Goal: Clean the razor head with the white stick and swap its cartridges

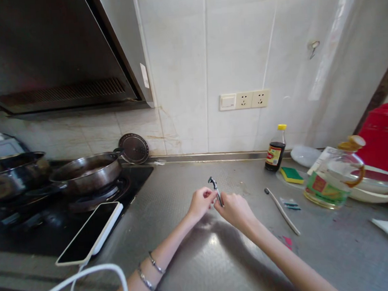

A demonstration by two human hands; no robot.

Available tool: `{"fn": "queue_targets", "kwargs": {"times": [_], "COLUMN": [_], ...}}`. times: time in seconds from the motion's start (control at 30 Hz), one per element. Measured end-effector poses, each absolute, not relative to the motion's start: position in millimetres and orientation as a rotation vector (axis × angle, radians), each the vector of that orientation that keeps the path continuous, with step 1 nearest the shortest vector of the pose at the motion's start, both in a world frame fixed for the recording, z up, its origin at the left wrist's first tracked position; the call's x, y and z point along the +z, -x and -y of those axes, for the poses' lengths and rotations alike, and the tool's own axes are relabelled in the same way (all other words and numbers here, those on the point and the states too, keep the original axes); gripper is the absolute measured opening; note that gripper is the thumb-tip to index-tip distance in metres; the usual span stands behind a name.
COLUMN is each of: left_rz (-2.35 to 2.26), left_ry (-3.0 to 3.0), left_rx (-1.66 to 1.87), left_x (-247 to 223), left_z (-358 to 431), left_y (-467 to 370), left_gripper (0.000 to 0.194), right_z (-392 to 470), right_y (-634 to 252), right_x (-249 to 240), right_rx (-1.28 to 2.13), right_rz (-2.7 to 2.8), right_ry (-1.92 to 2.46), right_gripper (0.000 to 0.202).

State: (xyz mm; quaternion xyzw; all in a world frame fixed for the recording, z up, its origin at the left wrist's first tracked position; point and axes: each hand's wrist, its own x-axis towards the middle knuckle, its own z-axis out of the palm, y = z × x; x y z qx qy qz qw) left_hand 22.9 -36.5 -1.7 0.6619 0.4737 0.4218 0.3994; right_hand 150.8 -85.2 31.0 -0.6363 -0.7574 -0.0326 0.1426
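Observation:
A small razor, with a dark head and a slim metallic handle, stands tilted above the steel counter. My right hand is closed round the lower part of its handle. At the razor's left side, my left hand is closed in a pinch, thumb and finger meeting at the handle. The fingers partly hide the handle's lower end. To the right of my hands lies a long pale curved stick with a dark tip. Beside that stick is a small clear packet with dark green strips in it.
On the left, a phone with a white cable lies by the stove edge, near a steel pan. Along the right stand a soy sauce bottle, a sponge, an oil jug and a bowl. A range hood overhangs the stove.

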Motion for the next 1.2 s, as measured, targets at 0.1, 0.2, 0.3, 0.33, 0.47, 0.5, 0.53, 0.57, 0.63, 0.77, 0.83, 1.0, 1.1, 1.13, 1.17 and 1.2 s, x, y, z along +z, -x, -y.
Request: {"fn": "queue_targets", "kwargs": {"times": [0.1,0.2,0.3,0.33,0.47,0.5,0.53,0.57,0.63,0.77,0.83,1.0,1.1,1.13,1.17,1.2], "left_rz": [-1.163,-1.179,-1.225,-1.248,-1.312,-1.322,-1.338,-1.368,-1.471,-1.716,-1.779,-1.846,-1.855,-1.850,-1.846,-1.844], "left_ry": [-1.630,-1.628,-1.663,-1.690,-1.779,-1.791,-1.811,-1.843,-1.937,-2.145,-2.213,-2.337,-2.381,-2.387,-2.388,-2.385], "left_rx": [1.064,1.055,1.058,1.073,1.089,1.070,1.048,1.023,0.956,0.706,0.559,0.260,0.195,0.188,0.184,0.180], "left_x": [-1.5,-4.0,-8.2,-9.3,-8.6,-6.9,-4.8,-2.4,2.0,6.2,6.3,6.7,6.4,5.9,5.1,4.2], "left_z": [39.9,38.3,34.9,34.0,32.3,31.9,31.3,30.4,28.3,24.9,24.4,22.7,21.2,20.8,20.5,20.3], "left_y": [-27.1,-26.8,-27.4,-28.0,-28.1,-26.7,-24.6,-21.7,-14.4,0.0,3.4,-1.0,-6.5,-8.0,-9.2,-10.1], "left_gripper": [0.036,0.037,0.037,0.037,0.035,0.034,0.034,0.034,0.035,0.032,0.032,0.036,0.037,0.038,0.037,0.037], "right_z": [86.7,87.1,88.1,88.5,89.9,90.0,89.9,89.6,88.4,83.6,81.0,77.3,77.2,77.2,77.3,77.3], "right_y": [-148.0,-147.0,-145.2,-144.6,-144.1,-145.0,-146.3,-148.2,-153.3,-165.7,-170.3,-173.2,-172.6,-172.5,-172.4,-172.4], "right_x": [28.7,24.9,21.5,20.7,18.7,18.6,18.5,18.4,18.3,16.3,14.5,11.0,10.7,10.7,10.7,10.7], "right_rx": [-0.086,-0.106,-0.110,-0.112,-0.132,-0.134,-0.135,-0.132,-0.104,-0.040,-0.026,0.007,0.026,0.030,0.034,0.040], "right_rz": [2.193,2.193,2.200,2.204,2.228,2.237,2.242,2.241,2.211,2.132,2.120,2.115,2.114,2.114,2.116,2.118], "right_ry": [1.804,1.790,1.780,1.775,1.732,1.712,1.692,1.674,1.652,1.658,1.670,1.693,1.718,1.725,1.729,1.733], "right_gripper": [0.031,0.030,0.031,0.031,0.029,0.029,0.029,0.029,0.031,0.035,0.036,0.039,0.039,0.039,0.039,0.039]}}
